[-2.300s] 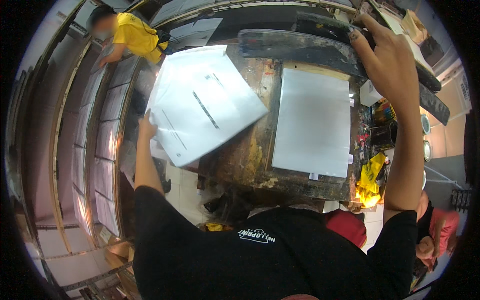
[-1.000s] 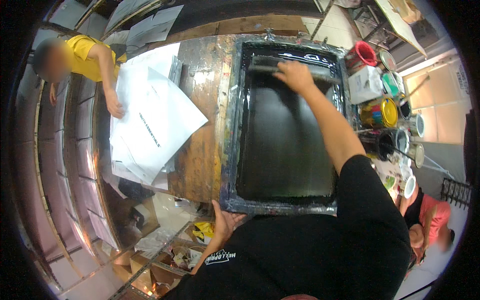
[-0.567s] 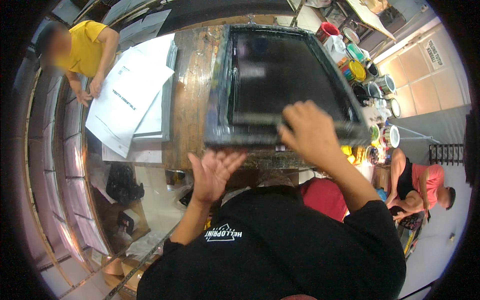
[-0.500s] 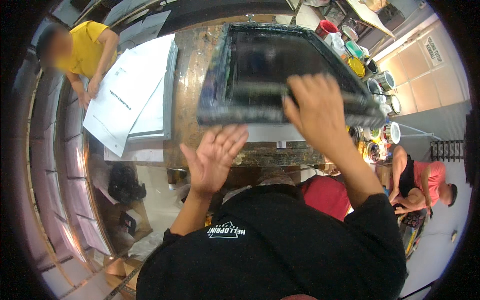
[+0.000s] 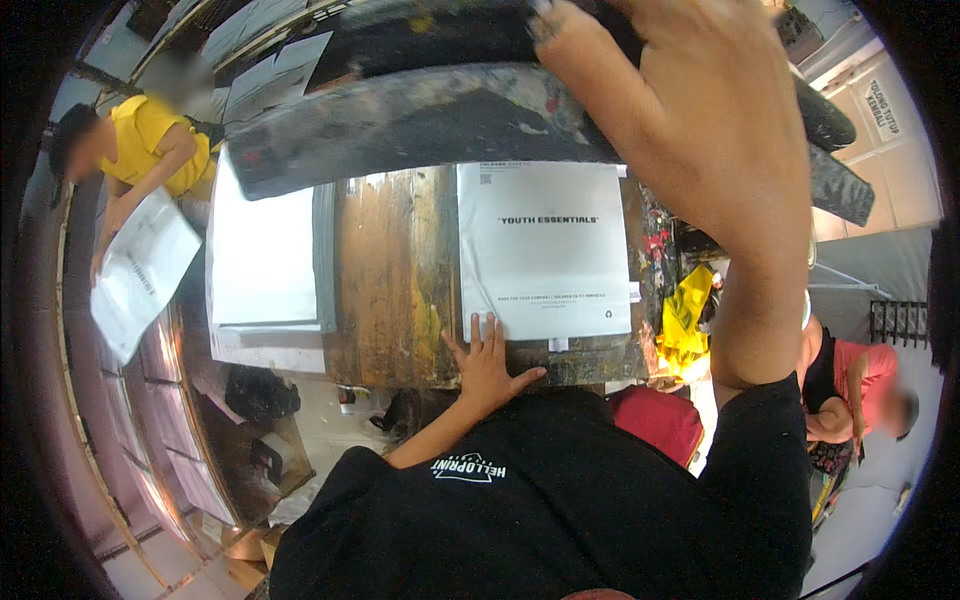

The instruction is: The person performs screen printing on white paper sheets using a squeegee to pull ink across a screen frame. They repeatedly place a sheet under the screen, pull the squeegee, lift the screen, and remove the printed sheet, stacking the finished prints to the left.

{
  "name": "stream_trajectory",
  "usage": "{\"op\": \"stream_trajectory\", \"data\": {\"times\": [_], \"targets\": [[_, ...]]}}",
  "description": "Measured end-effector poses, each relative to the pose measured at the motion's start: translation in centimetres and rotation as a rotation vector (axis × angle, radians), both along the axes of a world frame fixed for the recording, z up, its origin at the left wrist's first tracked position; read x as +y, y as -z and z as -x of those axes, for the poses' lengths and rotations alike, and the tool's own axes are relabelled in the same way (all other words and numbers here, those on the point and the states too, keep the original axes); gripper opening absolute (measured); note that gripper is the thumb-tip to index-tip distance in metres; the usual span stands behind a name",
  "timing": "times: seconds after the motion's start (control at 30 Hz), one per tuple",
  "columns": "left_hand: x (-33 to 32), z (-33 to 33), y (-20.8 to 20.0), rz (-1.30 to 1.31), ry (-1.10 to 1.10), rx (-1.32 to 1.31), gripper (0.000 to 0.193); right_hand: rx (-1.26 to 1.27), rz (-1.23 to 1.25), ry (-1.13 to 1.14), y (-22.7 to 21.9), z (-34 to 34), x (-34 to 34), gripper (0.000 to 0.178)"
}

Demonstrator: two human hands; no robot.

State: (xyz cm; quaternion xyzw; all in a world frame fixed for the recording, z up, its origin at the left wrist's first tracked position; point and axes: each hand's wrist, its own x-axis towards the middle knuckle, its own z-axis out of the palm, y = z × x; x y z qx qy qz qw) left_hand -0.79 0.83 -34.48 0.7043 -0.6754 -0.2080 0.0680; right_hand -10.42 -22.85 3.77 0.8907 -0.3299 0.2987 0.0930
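Observation:
A flat white printed sheet point(image 5: 545, 260), perhaps a bag, lies on the worn wooden table point(image 5: 390, 270) in front of me. My left hand point(image 5: 487, 370) is open, its fingers spread and the tips on the sheet's lower left edge. Above the sheet, a dark, ink-stained screen-printing frame point(image 5: 420, 115) is tilted up, with its near bar crossing the view. My right hand point(image 5: 710, 120) is raised high at the frame's right part and appears to grip it. Its thumb points left; the other fingers run beyond the top edge, so their exact hold is hidden.
A stack of white sheets point(image 5: 265, 255) lies to the left. Beyond it, a person in yellow point(image 5: 150, 140) holds a printed white sheet point(image 5: 148, 265). Crumpled yellow material point(image 5: 688, 320) is at the table's right. Another person in a pink shirt point(image 5: 870, 375) sits at the right.
The frame has swung up and away, uncovering the printed sheet. My right hand has risen with it. My left hand has turned palm down onto the sheet. The person in yellow has drawn a sheet leftward.

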Motion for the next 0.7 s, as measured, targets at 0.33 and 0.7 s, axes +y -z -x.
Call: {"op": "stream_trajectory", "data": {"times": [0.33, 0.7], "targets": [[-5.7, -6.5, -8.5, 0.584, -0.489, 0.631, 0.046, -0.005, -0.062, -0.008, -1.8, -0.5, -4.4, 0.040], [7.8, -51.2, -8.8, 0.360, -0.688, -0.093, 0.063, -0.048, -0.103, 0.047, 1.6, 0.1, -0.8, 0.049]]}}
